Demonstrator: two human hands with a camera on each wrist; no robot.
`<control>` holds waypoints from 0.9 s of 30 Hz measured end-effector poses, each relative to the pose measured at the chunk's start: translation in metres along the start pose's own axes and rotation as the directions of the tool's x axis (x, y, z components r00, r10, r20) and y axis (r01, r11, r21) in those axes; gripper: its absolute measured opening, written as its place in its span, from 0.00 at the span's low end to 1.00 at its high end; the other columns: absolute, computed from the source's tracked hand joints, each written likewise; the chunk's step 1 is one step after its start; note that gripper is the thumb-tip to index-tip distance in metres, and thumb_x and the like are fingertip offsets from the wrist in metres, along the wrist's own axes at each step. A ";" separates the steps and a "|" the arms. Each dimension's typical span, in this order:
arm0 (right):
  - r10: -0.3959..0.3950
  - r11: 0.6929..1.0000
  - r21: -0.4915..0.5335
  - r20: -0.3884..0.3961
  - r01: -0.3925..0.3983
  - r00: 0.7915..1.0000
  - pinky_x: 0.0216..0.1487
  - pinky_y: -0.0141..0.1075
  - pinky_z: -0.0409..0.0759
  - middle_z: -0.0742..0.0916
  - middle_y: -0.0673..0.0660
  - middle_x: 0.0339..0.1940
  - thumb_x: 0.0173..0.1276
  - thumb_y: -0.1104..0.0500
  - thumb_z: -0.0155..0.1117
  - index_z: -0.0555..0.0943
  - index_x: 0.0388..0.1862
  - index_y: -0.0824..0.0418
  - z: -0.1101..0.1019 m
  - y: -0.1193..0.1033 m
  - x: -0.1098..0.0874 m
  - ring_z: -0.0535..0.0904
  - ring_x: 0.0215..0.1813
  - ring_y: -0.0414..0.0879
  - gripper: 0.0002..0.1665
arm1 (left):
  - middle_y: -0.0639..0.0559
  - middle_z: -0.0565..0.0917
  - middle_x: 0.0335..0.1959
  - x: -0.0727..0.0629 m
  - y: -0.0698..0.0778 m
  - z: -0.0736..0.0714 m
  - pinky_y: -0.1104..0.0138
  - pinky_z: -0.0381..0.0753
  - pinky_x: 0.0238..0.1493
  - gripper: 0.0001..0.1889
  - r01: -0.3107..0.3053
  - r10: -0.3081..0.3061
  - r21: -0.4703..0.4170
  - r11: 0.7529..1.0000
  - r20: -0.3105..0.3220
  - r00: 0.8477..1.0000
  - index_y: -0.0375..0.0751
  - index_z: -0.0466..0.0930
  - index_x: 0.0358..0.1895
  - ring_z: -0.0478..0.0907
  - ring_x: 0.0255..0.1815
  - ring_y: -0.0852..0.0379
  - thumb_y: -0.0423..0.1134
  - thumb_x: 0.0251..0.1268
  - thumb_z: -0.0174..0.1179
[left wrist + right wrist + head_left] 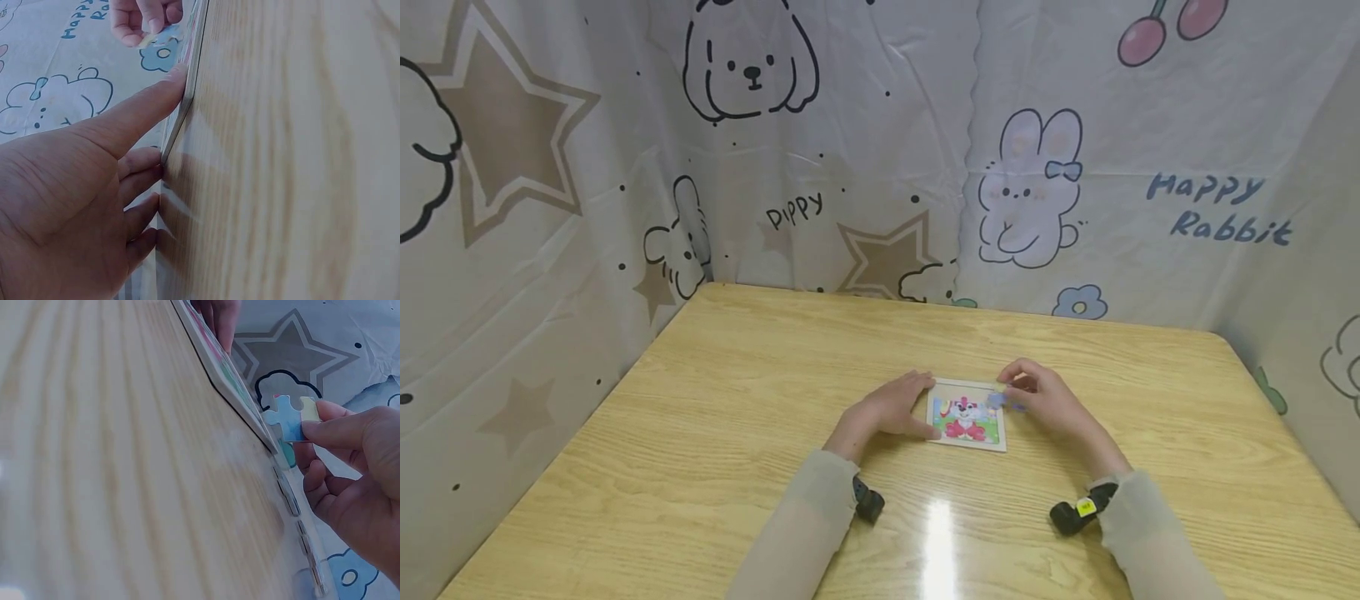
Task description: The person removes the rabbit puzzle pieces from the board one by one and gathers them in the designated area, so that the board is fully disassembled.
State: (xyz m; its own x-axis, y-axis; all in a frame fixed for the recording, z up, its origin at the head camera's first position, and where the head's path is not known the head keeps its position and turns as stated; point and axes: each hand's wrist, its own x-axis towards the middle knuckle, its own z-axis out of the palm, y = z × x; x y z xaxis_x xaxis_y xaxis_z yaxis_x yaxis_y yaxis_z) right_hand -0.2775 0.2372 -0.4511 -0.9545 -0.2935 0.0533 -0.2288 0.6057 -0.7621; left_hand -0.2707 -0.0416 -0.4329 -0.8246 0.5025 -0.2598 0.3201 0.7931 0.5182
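Observation:
A small jigsaw board point(966, 447) with a pale frame lies on the table, showing a pink-and-white cartoon animal. Bare backing shows along the upper part of its picture. My left hand point(891, 406) rests at the board's left side, thumb on the lower left corner and extended fingers by the upper left edge. Over the board's right side, my right hand point(1051, 402) pinches a blue and yellow puzzle piece point(289, 420) between thumb and index finger. In the right wrist view, that piece is held upright just beyond the board's edge.
Thin flat pieces point(287, 490) lie on the table to the right of the board, partly hidden by my right hand in the head view. The wooden table point(737, 392) is bounded by a printed curtain point(880, 167) at the back and sides.

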 end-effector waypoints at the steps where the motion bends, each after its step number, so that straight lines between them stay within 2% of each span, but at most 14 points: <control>1: -0.004 1.000 -0.006 -0.003 0.004 1.000 0.62 0.55 0.77 0.82 0.62 0.56 0.72 0.65 0.58 0.78 0.48 0.59 -0.001 0.001 -0.001 0.78 0.60 0.60 0.08 | 0.52 0.52 0.81 0.000 0.000 0.000 0.55 0.50 0.82 0.47 0.000 0.000 -0.001 1.000 0.000 1.000 0.48 0.55 0.77 0.46 0.83 0.51 0.56 0.57 0.68; 3: -0.008 1.000 -0.017 -0.008 0.008 1.000 0.62 0.55 0.77 0.82 0.62 0.56 0.72 0.65 0.57 0.78 0.48 0.59 -0.004 0.003 -0.003 0.78 0.60 0.61 0.09 | 0.51 0.52 0.81 0.000 0.000 0.000 0.55 0.50 0.82 0.47 -0.002 0.002 -0.003 1.000 -0.003 1.000 0.48 0.56 0.77 0.46 0.82 0.51 0.56 0.57 0.69; 6: 0.016 1.000 -0.019 -0.016 -0.016 1.000 0.60 0.49 0.79 0.82 0.62 0.57 0.72 0.65 0.57 0.78 0.49 0.59 -0.008 0.006 -0.006 0.79 0.59 0.59 0.09 | 0.51 0.53 0.81 0.001 -0.001 0.000 0.55 0.51 0.82 0.47 -0.006 0.006 0.000 1.000 -0.005 1.000 0.48 0.56 0.77 0.46 0.82 0.50 0.56 0.57 0.69; 12: 0.071 0.997 -0.013 -0.009 -0.071 0.997 0.43 0.33 0.79 0.82 0.63 0.54 0.72 0.63 0.57 0.77 0.51 0.59 -0.017 0.010 -0.013 0.79 0.49 0.52 0.10 | 0.52 0.53 0.81 0.001 -0.001 0.000 0.54 0.51 0.82 0.47 0.000 0.000 -0.002 1.000 -0.002 1.000 0.48 0.56 0.77 0.47 0.82 0.50 0.57 0.57 0.68; 22: 0.049 0.999 -0.014 -0.034 -0.050 0.998 0.37 0.29 0.81 0.82 0.65 0.54 0.72 0.65 0.57 0.77 0.51 0.62 -0.029 0.021 -0.024 0.79 0.45 0.46 0.11 | 0.51 0.53 0.81 0.003 -0.003 0.001 0.55 0.51 0.82 0.47 -0.032 0.032 0.011 0.999 -0.009 0.999 0.47 0.56 0.77 0.47 0.82 0.50 0.57 0.57 0.68; 27: 0.063 0.997 -0.038 -0.054 -0.065 0.997 0.39 0.28 0.81 0.82 0.65 0.54 0.72 0.65 0.57 0.77 0.51 0.62 -0.035 0.027 -0.028 0.80 0.45 0.45 0.11 | 0.51 0.54 0.81 0.003 -0.003 0.002 0.55 0.51 0.82 0.47 -0.034 0.034 0.006 0.999 -0.013 0.999 0.46 0.56 0.76 0.47 0.82 0.50 0.57 0.57 0.68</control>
State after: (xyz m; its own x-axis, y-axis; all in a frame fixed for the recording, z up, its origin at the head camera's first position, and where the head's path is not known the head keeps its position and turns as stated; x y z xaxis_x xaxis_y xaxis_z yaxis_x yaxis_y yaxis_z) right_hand -0.2637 0.2882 -0.4507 -0.9759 -0.2144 0.0401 -0.1734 0.6510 -0.7390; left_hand -0.2737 -0.0422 -0.4370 -0.8191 0.5249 -0.2313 0.3511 0.7777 0.5215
